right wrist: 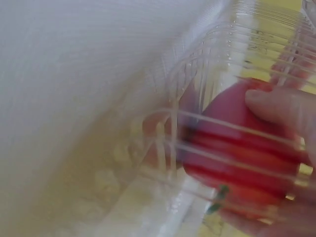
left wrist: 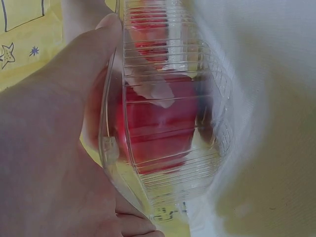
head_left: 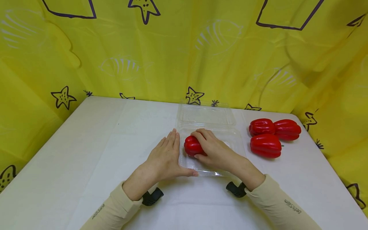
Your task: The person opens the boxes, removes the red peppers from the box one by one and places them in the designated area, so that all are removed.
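Note:
A red bell pepper [head_left: 192,146] is inside the base of a clear plastic clamshell container [head_left: 198,165], toward its left side. My right hand [head_left: 214,151] grips it from above and the right, thumb on the near side. Through the clear wall, the left wrist view shows the pepper [left wrist: 158,123] low in the base. A green stem [right wrist: 217,200] shows on it in the right wrist view. My left hand [head_left: 165,159] lies along the container's left side, fingers straight, thumb stretched along the near rim. The lid [head_left: 207,115] is folded back, away from me.
Three more red bell peppers [head_left: 265,146] lie grouped on the white table [head_left: 138,127] to the right of the container. A yellow patterned curtain [head_left: 172,64] hangs behind the table and at both sides. Black wrist mounts [head_left: 152,196] show under both wrists.

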The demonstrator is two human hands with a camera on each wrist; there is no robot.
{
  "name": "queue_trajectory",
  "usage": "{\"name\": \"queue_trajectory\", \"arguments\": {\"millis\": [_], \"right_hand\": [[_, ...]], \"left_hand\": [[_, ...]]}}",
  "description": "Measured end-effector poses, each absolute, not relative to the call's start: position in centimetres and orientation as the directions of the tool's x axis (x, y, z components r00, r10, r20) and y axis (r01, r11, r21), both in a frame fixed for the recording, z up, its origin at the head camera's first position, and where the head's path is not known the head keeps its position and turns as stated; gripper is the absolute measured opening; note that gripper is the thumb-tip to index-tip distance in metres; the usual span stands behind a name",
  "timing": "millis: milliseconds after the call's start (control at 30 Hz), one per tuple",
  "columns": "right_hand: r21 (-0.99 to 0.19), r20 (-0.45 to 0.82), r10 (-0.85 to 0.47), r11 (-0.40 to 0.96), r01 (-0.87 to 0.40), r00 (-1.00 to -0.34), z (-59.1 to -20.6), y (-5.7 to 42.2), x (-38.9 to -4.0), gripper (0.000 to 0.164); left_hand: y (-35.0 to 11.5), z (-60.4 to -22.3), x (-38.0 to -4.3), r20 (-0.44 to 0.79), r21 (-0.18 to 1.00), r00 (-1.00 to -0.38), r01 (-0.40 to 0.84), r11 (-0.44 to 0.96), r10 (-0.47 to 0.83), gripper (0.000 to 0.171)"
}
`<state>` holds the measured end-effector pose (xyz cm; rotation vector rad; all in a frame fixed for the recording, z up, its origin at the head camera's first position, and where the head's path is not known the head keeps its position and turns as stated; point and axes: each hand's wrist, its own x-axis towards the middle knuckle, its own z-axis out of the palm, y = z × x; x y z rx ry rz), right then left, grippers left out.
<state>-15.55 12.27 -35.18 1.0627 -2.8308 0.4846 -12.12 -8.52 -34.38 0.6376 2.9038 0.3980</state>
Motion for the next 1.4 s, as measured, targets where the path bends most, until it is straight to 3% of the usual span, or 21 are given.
{"name": "queue_trajectory", "arguments": {"millis": [500, 1400], "right_hand": [[-0.308, 0.153, -0.587, 0.736, -0.603, -0.795, -33.8, 13.7, -15.4, 0.071], [-0.216, 0.257, -0.594, 0.734, -0.644, -0.762, -31.0, 16.9, -14.4, 0.078]], "left_hand": [[-8.4, -34.3, -12.0, -0.088, 0.293, -0.904, 0.379, 0.878, 0.419, 0.132], [-8.5, -34.2, -12.0, -0.088, 0.310, -0.906, 0.370, 0.876, 0.413, 0.133]]}}
